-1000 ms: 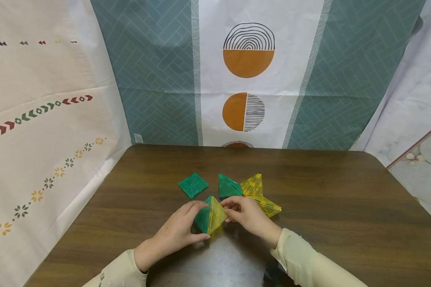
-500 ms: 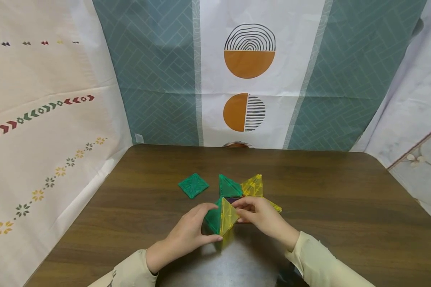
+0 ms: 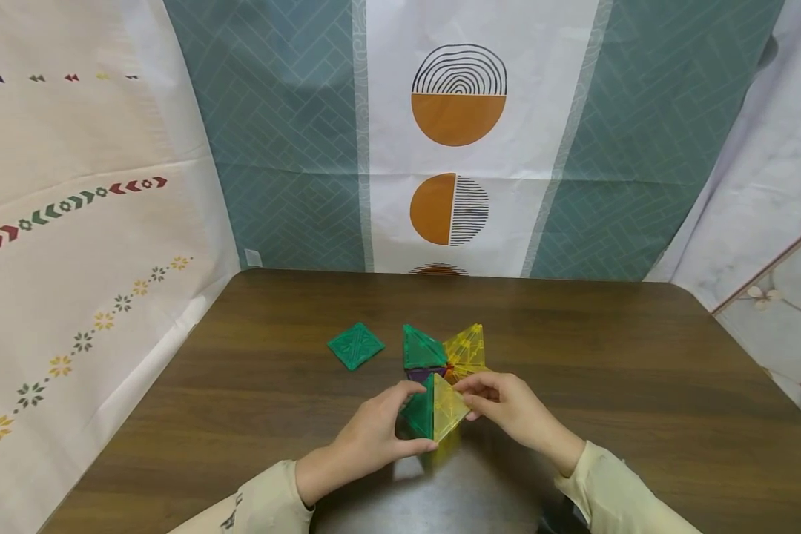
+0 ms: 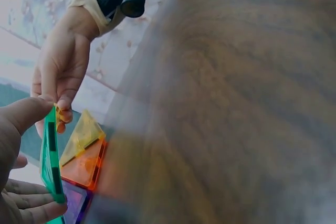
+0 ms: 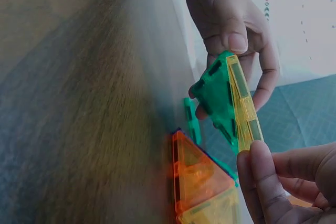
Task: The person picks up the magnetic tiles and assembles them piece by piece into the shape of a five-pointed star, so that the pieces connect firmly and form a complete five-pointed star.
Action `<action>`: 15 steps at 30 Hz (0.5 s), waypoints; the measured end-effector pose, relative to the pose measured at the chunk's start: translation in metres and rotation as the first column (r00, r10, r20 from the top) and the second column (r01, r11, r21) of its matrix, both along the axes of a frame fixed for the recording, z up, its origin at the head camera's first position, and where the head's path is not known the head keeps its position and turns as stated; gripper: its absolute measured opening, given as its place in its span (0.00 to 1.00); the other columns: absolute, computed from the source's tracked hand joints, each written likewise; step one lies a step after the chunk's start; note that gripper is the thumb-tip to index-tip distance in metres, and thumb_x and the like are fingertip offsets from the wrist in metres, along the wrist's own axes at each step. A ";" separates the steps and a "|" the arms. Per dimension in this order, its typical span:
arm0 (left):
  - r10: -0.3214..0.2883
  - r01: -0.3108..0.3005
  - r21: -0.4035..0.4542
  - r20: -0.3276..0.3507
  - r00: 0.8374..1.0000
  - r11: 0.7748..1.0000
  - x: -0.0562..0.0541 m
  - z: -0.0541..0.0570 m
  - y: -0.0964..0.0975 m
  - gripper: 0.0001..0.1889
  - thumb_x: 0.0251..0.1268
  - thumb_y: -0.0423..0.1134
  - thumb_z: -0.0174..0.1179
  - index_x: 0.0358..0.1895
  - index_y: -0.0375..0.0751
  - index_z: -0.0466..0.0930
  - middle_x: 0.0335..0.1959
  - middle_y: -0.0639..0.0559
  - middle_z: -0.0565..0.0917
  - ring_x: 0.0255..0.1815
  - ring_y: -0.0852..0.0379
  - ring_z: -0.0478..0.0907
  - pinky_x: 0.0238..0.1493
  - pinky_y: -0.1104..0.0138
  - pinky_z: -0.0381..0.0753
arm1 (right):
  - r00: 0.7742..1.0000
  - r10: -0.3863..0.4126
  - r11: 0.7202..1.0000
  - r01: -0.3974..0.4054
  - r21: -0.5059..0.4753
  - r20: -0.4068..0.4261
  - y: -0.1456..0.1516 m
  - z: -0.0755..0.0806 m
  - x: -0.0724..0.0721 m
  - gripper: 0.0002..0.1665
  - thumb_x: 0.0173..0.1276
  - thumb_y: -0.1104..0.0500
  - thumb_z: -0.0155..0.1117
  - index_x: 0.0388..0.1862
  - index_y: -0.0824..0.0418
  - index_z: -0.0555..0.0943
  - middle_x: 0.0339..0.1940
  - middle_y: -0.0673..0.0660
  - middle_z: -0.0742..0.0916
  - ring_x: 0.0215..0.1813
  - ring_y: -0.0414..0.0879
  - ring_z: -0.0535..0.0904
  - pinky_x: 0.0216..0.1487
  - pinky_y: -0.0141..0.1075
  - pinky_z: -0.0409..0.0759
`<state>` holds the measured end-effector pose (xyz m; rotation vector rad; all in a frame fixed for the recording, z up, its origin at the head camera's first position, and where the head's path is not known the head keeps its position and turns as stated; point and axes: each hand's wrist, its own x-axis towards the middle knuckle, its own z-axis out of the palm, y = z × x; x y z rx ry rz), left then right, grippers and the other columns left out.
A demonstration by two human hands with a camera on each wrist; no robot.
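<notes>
My left hand (image 3: pixel 374 430) grips a translucent green triangular magnetic tile (image 3: pixel 417 412) between thumb and fingers. A yellow triangular tile (image 3: pixel 447 408) meets it along one edge, at an angle, and the fingertips of my right hand (image 3: pixel 517 415) pinch its outer corner. The pair is raised above the table, in front of a low tile arrangement. That arrangement shows a green triangle (image 3: pixel 422 347), a yellow triangle (image 3: pixel 466 347) and a purple tile (image 3: pixel 423 374) in the head view. An orange tile (image 4: pixel 84 165) shows between yellow and purple in the left wrist view; the held pair partly hides the arrangement from above.
A green diamond-shaped piece (image 3: pixel 356 345) lies apart on the brown wooden table (image 3: pixel 254 386), left of the arrangement. Patterned cloths hang behind the table and at both sides. A dark wrist camera (image 4: pixel 122 1) is strapped to my right wrist.
Both hands have moved to the right with the joined green and yellow tiles, now in front of the arrangement. The hold on the tiles is unchanged; the green diamond stays put.
</notes>
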<state>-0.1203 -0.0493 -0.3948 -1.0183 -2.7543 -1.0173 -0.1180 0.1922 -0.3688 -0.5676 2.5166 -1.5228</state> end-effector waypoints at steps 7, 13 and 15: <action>-0.012 0.010 0.027 0.078 0.997 1.000 -0.003 0.001 0.005 0.34 0.54 0.55 0.69 0.62 0.45 0.69 0.56 0.49 0.81 0.46 0.54 0.82 0.45 0.65 0.83 | 1.000 -0.012 1.000 0.012 0.004 -0.001 0.006 -0.004 0.002 0.16 0.70 0.64 0.57 0.52 0.73 0.78 0.48 0.69 0.84 0.31 0.39 0.83 0.38 0.40 0.85; -0.027 0.025 0.014 0.111 0.993 1.000 -0.006 0.000 0.011 0.34 0.55 0.57 0.67 0.62 0.46 0.68 0.57 0.48 0.81 0.48 0.53 0.82 0.46 0.64 0.82 | 0.999 -0.040 0.999 0.040 0.026 0.004 0.008 -0.010 0.005 0.16 0.69 0.67 0.58 0.54 0.73 0.77 0.41 0.65 0.84 0.33 0.39 0.81 0.36 0.37 0.85; -0.028 0.027 0.017 0.120 0.992 1.000 -0.008 0.001 0.012 0.34 0.55 0.57 0.67 0.62 0.46 0.68 0.56 0.48 0.81 0.49 0.53 0.82 0.47 0.63 0.82 | 0.999 -0.043 0.998 0.043 0.036 0.003 0.008 -0.012 0.006 0.17 0.69 0.67 0.58 0.55 0.73 0.76 0.39 0.63 0.84 0.33 0.41 0.81 0.35 0.36 0.85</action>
